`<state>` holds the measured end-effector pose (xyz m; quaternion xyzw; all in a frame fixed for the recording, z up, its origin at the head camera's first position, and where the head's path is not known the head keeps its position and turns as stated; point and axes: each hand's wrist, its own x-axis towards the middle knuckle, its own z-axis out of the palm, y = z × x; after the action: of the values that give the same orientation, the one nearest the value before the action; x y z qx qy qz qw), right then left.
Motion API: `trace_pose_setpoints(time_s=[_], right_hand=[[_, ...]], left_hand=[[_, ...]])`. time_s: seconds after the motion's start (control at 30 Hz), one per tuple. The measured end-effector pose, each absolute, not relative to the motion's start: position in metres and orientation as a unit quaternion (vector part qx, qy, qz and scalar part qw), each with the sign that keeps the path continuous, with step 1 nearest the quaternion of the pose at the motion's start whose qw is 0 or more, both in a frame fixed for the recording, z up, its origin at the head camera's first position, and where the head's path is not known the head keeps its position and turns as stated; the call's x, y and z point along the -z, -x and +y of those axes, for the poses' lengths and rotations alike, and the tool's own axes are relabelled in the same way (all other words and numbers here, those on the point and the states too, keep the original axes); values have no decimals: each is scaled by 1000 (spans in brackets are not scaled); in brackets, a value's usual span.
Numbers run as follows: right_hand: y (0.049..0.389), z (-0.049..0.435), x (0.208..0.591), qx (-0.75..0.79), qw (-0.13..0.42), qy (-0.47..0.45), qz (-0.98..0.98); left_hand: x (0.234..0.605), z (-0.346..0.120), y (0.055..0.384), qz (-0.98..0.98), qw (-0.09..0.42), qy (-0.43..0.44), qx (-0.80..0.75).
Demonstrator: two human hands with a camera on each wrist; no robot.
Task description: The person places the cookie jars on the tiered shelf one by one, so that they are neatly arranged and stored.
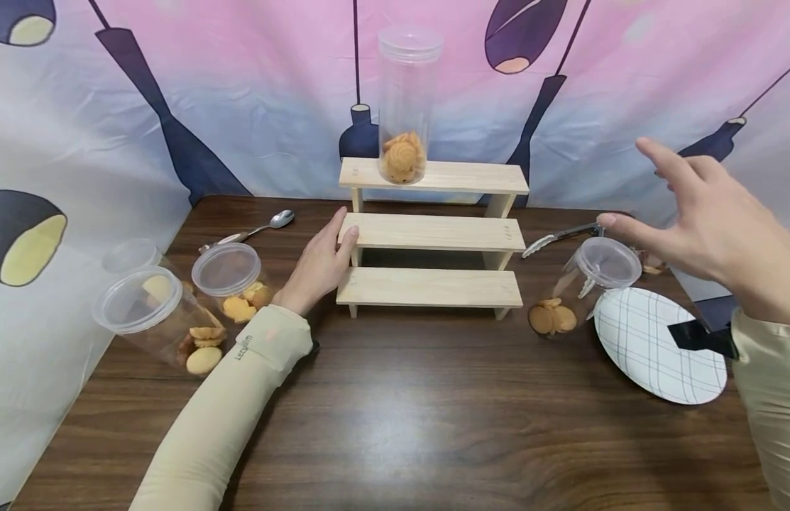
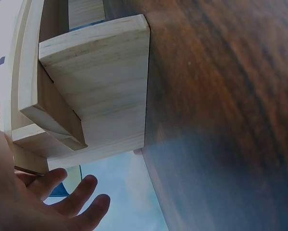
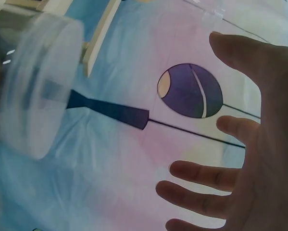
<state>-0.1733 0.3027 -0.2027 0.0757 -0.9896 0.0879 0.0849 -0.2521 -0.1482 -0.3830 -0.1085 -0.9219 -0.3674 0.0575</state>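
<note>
A three-step wooden display stand [image 1: 431, 231] stands at the middle of the table. My left hand [image 1: 318, 270] grips the left end of its middle step between thumb and index finger; the left wrist view shows the other fingers [image 2: 79, 197] free beside the stand. On the top step stands a tall clear jar [image 1: 404, 106] with swirled cookies at its bottom. My right hand [image 1: 714, 220] is raised with fingers spread, holding nothing. Below and left of it, a clear lidded jar [image 1: 586, 284] holds round cookies; its lid [image 3: 43, 86] shows in the right wrist view, apart from the fingers.
Several clear cookie jars [image 1: 158, 312] stand at the left, with a spoon [image 1: 280, 220] behind them. At the right lie a white checked plate [image 1: 656, 348] and metal tongs [image 1: 557, 235]. A patterned cloth [image 1: 267, 106] hangs behind the table.
</note>
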Motion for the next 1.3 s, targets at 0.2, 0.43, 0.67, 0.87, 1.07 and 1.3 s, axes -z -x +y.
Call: trace_pose_setpoints(time_s=[0.2, 0.43, 0.67, 0.87, 1.07, 1.3], right_hand=[[167, 311, 220, -63, 60, -59, -994], [163, 310, 238, -53, 45, -78, -994], [163, 309, 253, -50, 29, -82, -995], [164, 308, 261, -55, 5, -73, -996], [168, 305, 264, -50, 0, -82, -995], [171, 307, 268, -46, 4, -95, -994]], left_hand=[[384, -147, 252, -922, 54, 111, 368], [384, -147, 252, -923, 53, 105, 366], [385, -148, 254, -922, 46, 106, 370], [385, -146, 255, -920, 44, 110, 374], [385, -146, 254, -921, 43, 110, 372], [383, -145, 254, -920, 41, 109, 373]])
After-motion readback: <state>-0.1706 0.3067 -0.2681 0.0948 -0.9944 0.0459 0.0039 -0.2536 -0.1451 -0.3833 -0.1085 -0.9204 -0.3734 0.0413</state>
